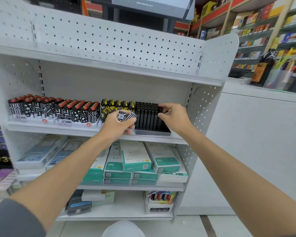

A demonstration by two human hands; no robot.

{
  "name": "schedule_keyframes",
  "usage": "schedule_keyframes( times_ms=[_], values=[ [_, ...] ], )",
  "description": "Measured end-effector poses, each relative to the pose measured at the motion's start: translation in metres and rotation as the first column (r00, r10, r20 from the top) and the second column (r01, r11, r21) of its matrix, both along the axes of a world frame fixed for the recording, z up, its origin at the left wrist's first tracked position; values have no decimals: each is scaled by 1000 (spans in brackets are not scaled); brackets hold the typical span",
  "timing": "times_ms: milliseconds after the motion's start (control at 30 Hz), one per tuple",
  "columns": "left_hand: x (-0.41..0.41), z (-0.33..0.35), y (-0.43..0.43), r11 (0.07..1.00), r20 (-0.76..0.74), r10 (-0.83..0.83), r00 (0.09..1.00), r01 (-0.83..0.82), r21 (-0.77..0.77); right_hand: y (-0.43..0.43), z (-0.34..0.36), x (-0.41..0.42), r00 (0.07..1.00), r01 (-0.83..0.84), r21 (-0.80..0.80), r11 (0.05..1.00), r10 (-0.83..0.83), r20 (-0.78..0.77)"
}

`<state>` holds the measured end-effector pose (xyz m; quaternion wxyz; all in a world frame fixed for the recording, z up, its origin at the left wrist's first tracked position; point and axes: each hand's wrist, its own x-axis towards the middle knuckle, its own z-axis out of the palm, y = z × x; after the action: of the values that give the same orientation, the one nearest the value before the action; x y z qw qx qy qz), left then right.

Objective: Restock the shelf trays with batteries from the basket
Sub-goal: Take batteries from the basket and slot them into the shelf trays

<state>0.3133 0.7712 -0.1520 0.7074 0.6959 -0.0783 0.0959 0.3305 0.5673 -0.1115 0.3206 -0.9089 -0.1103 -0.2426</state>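
On the middle shelf stand trays of small upright packs: black-and-white patterned ones with red tops [55, 109] on the left, yellow-and-black ones [116, 104] in the middle, and plain black ones in a black tray [152, 131] on the right. My left hand [120, 124] grips two black-and-white patterned packs [126, 115] just in front of the yellow-and-black row. My right hand [172, 115] pinches a black pack [160, 108] at the right end of the black tray. No basket is in view.
The white pegboard shelf unit [109, 48] has a bare top shelf. Teal and white boxes [140, 161] fill the shelf below, and more boxes [159, 200] sit on the bottom one. A white counter [256, 134] stands to the right, with stocked shelves behind it.
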Motion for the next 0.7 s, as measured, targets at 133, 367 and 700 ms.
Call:
schedule_keyframes(
  times_ms=[133, 367, 700],
  values=[
    [-1, 1, 1, 1000, -14, 7, 1000, -7, 1, 1, -2, 1, 999, 32, 20, 999, -32, 16],
    [-7, 4, 4, 997, -70, 5, 998, -10, -71, 0, -7, 1, 999, 33, -14, 999, -33, 11],
    [-11, 5, 13, 998, -19, -7, 1000, 5, -60, -1, -1, -8, 979, 97, -253, 963, -46, 200]
  ],
)
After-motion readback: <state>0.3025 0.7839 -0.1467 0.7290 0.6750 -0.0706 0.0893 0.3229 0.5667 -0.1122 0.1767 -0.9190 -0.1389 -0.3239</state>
